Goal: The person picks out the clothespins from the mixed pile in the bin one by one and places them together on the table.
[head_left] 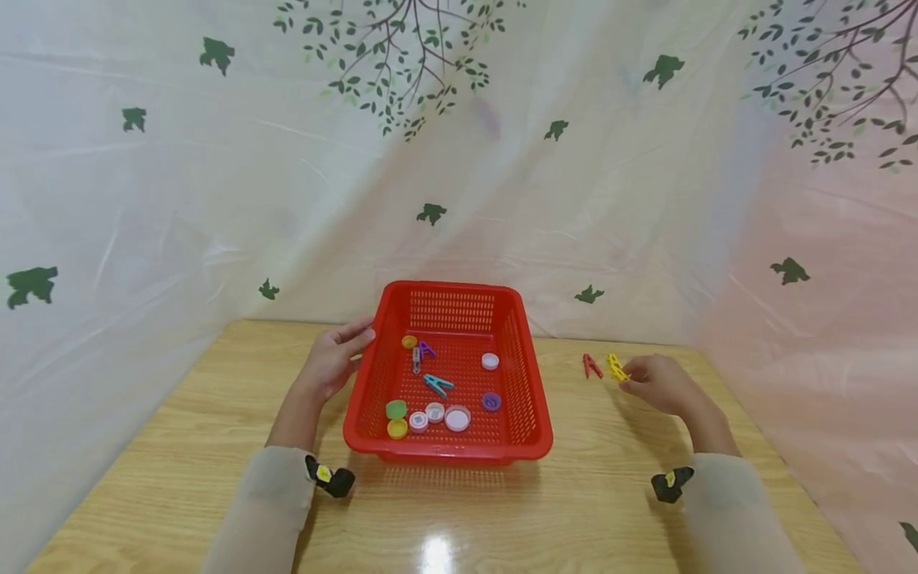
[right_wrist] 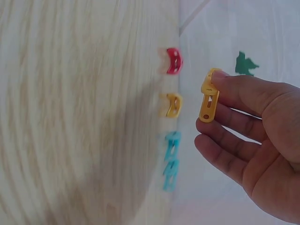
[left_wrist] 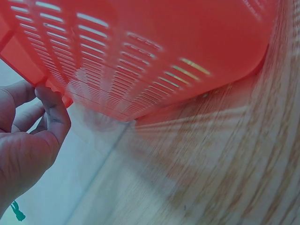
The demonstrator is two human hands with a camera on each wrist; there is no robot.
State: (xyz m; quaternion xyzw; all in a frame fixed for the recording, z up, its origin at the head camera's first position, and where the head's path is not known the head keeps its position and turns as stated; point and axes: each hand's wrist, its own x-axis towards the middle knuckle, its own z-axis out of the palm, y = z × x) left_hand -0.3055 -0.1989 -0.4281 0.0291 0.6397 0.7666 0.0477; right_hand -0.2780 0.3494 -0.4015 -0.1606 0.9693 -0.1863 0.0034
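My left hand (head_left: 333, 360) grips the left rim of a red plastic basket (head_left: 534, 391); in the left wrist view the thumb and fingers pinch its edge (left_wrist: 28, 70). Between the thumb and fingers of my right hand (right_wrist: 262, 126) is a yellow clothespin (right_wrist: 207, 105), held above the tabletop at the right. Near it on the table lie a red clothespin (right_wrist: 174, 61), another yellow clothespin (right_wrist: 173, 105) and two light blue clothespins (right_wrist: 171, 145). The right hand hides the blue ones in the head view.
Inside the basket are a turquoise clothespin (head_left: 437, 385), a purple clothespin (head_left: 426, 349), a purple cap (head_left: 491, 401), a green cap (head_left: 396, 410), a yellow cap (head_left: 398, 429) and several white caps (head_left: 457, 418). A patterned curtain (head_left: 215, 199) stands behind the wooden table (head_left: 179, 430).
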